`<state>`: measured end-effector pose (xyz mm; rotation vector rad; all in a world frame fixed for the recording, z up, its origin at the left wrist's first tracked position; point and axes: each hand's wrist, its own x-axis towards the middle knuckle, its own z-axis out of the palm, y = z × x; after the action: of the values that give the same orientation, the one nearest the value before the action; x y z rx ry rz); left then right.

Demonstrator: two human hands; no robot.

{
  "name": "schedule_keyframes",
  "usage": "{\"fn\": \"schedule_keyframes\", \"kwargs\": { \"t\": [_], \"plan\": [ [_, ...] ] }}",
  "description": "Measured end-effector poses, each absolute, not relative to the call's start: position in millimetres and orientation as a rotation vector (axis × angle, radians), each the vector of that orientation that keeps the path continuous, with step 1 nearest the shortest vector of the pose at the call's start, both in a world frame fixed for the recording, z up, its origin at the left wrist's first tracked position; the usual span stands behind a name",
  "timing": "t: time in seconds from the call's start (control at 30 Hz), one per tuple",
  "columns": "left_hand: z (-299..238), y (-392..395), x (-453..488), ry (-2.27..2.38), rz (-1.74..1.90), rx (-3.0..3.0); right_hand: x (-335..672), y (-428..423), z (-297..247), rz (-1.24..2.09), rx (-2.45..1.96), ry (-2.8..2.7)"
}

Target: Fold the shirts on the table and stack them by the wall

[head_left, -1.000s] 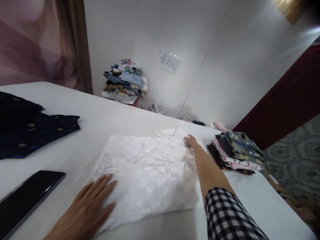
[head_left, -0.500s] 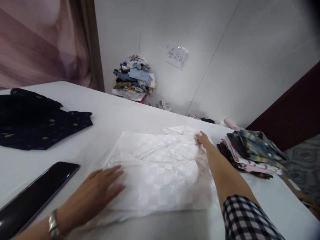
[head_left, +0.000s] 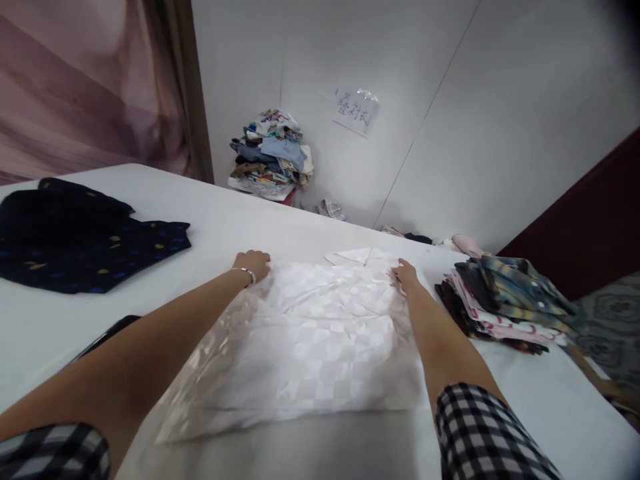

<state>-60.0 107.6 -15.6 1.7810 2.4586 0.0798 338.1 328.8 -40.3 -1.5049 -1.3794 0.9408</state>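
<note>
A white shirt (head_left: 320,340) with a faint checked weave lies in front of me, its sleeves folded in. Its collar (head_left: 357,257) points away from me. At the far left corner, my left hand (head_left: 254,262) curls its fingers on the fabric; a silvery bracelet circles that wrist. The far right corner by the collar is pinched in my right hand (head_left: 406,272). Both hands rest low at the table, and some fingertips are hidden. Creases run across the upper part of the shirt, and its near edge lies fairly straight.
A dark patterned garment (head_left: 80,243) lies on the white table (head_left: 235,217) at left. Under my left forearm a black phone (head_left: 113,333) is partly covered. Folded shirts (head_left: 505,300) are stacked at right. Beyond the table stands a clothes pile (head_left: 273,157), beneath a paper sign (head_left: 356,112).
My left hand has moved from the shirt's near left side up to its far left corner and closed there. My right hand stays at the far right corner.
</note>
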Motion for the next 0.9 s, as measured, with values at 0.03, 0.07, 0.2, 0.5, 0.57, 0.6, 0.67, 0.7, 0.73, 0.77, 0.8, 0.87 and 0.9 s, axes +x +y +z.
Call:
{"fn": "schedule_keyframes", "kwargs": {
  "t": [0.03, 0.07, 0.2, 0.5, 0.57, 0.6, 0.67, 0.7, 0.73, 0.77, 0.8, 0.87, 0.9],
  "plan": [
    [-12.1, 107.7, -59.8, 2.456, 0.079, 1.792, 338.6, 328.9, -36.5, 0.969, -1.483, -1.328],
    [-7.9, 106.9, -59.3, 2.454, 0.089, 1.810, 339.8, 328.6, -31.7, 0.995, -1.457, -1.280],
    [11.8, 94.4, -55.5, 2.469, 0.197, 1.909, 355.4, 315.4, -9.1, 1.110, -1.271, -1.134],
    [21.5, 15.3, -44.7, 2.511, 0.479, 2.165, 427.8, 187.9, 3.0, 1.365, -0.829, -1.115],
    [11.8, -8.6, -38.0, 2.456, 0.516, 2.205, 438.2, 161.6, -9.7, 1.375, -0.884, -1.129],
    [6.3, -20.4, -34.3, 2.418, 0.531, 2.230, 442.3, 151.7, -17.3, 1.388, -0.913, -1.122],
    [-3.8, -41.6, -27.5, 2.353, 0.545, 2.280, 448.7, 138.3, -32.4, 1.414, -0.962, -1.093],
    [-7.8, -50.3, -24.8, 2.339, 0.538, 2.291, 451.2, 134.3, -38.8, 1.420, -0.977, -1.078],
    [-11.0, -57.4, -22.7, 2.336, 0.524, 2.290, 453.2, 131.8, -43.9, 1.424, -0.989, -1.065],
    [-13.4, -62.9, -21.3, 2.343, 0.505, 2.279, 454.6, 130.2, -47.5, 1.422, -0.997, -1.056],
    [-15.0, -66.8, -20.5, 2.359, 0.486, 2.259, 455.4, 129.3, -49.7, 1.422, -1.002, -1.049],
    [-16.6, -70.5, -20.4, 2.405, 0.452, 2.199, 455.3, 128.8, -50.4, 1.436, -1.022, -1.039],
    [-16.9, -71.1, -20.7, 2.418, 0.430, 2.165, 454.5, 128.9, -49.4, 1.449, -1.040, -1.035]
  ]
}}
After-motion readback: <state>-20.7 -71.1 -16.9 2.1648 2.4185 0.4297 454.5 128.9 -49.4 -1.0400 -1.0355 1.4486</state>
